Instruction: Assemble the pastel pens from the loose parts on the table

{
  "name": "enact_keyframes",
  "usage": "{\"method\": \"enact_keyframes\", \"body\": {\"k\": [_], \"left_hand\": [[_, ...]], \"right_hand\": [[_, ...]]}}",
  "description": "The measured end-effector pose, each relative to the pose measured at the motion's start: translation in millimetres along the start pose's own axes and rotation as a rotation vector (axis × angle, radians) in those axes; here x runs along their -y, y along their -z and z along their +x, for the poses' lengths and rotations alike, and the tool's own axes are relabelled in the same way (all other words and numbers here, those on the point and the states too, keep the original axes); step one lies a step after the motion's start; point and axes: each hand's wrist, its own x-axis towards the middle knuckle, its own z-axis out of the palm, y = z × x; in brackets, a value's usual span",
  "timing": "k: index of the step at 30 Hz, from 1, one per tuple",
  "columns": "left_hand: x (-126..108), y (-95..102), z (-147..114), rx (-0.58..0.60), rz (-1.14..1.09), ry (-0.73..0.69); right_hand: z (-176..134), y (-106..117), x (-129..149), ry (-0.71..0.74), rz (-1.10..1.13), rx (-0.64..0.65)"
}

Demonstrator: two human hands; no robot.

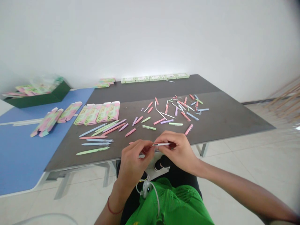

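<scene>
From my distant seat, I see the slim white rod (162,144) in front of the body, about over the near edge of the worktop (234,115). The fingers of the right hand (177,148) are grasping its right end. The fingers of the left hand (136,157) are bent together at its reddish tip; whether they pinch some small piece there, I cannot tell.

My worry is a slip: the rod is thin and looks smooth, so a weak pinch could let it drop to the lap or the floor. If the tip is pushed askew, I think it could bend.

Just beyond the hands, a loose pink barrel (130,134) could be knocked by a knuckle. To the left lie the long pens (92,151) and the flat cartons (100,113); to the right, the scattered pen parts (185,116) make careful picking difficult.
</scene>
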Motion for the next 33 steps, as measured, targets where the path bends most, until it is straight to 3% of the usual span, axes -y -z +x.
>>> {"method": "enact_keyframes", "body": {"k": [5, 10, 14, 28, 33], "left_hand": [[3, 5.8, 0, -0.033, -0.039, 0.002], [3, 12.3, 0, -0.094, 0.040, -0.078], [-1, 13.0, 1, -0.070, 0.021, -0.086], [0, 8.8, 0, -0.065, -0.037, -0.016], [-3, 8.8, 1, -0.015, -0.035, -0.014]], "right_hand": [[-1, 13, -4, -0.036, 0.025, 0.043], [-4, 30, -1, 0.156, -0.191, 0.111], [-7, 31, 1, 0.256, -0.246, 0.105], [-8, 28, 3, 0.197, -0.243, 0.086], [-7, 27, 2, 0.203, -0.248, 0.102]]}}
